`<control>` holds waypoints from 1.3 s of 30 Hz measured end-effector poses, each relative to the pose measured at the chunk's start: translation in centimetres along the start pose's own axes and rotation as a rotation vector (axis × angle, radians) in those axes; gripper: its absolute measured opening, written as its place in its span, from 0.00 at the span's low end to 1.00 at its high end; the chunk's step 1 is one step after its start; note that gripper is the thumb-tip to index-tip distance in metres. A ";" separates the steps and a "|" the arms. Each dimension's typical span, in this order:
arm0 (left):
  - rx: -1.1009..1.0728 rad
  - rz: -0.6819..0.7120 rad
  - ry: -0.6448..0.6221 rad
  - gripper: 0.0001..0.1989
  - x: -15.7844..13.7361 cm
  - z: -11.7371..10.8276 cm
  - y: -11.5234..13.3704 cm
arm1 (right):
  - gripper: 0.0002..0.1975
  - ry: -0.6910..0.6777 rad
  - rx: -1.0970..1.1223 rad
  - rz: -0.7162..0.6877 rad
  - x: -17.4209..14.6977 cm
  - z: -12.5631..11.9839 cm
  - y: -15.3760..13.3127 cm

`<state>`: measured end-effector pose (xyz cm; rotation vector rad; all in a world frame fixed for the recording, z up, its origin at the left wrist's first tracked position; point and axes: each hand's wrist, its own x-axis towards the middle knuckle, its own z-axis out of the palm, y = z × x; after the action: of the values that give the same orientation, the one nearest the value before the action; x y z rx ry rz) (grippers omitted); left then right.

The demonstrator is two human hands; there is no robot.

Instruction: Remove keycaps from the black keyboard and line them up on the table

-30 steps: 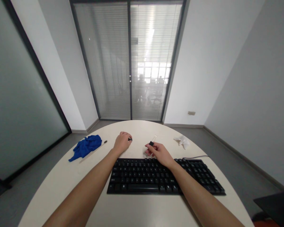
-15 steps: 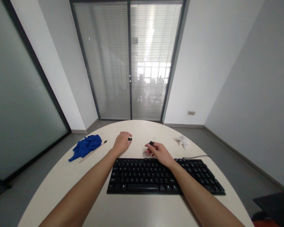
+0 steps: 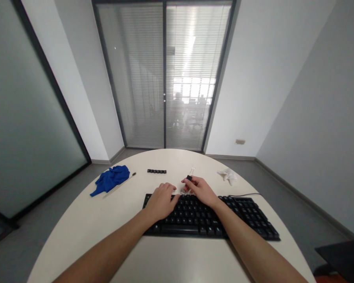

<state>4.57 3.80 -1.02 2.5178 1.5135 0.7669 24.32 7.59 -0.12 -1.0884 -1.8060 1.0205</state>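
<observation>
My left hand (image 3: 162,201) is over the upper left of the black keyboard (image 3: 179,229), palm down with its fingers stretched out and apart. Nothing shows in it. Just right of it, my right hand (image 3: 201,191) pinches what looks like a keycap puller (image 3: 189,178), a small tool with a black middle and thin wire prongs pointing away. A metallic end shows under the fingers, above the keyboard's back edge. Beyond both hands lies a short row of several black keycaps (image 3: 157,171). The hands hide some of the keyboard's keys.
A crumpled blue cloth (image 3: 112,179) lies at the left of the round table (image 3: 76,232), beside a thin brush (image 3: 120,185) with a dark tip. At the right is a crumpled white tissue (image 3: 228,175). The keyboard's cable (image 3: 245,195) runs along its back right.
My left hand has come back from the keycap row to the keyboard, leaving the row uncovered. My right hand stays almost where it was, holding the puller. The view has shifted slightly.
</observation>
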 end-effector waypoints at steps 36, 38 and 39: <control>-0.137 0.077 -0.087 0.10 -0.2 -1.6 0.1 | 0.21 -0.149 -0.273 -0.116 -1.2 -0.9 -0.3; -0.141 0.073 -0.089 0.09 -0.2 -1.6 0.1 | 0.21 -0.153 -0.260 -0.115 -1.2 -1.0 -0.3; -0.144 0.071 -0.090 0.09 -0.2 -1.6 0.0 | 0.20 -0.156 -0.253 -0.116 -1.2 -1.0 -0.3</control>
<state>3.81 3.38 0.29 2.4755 1.2982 0.7336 25.53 6.67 0.30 -1.0617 -2.1427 0.8441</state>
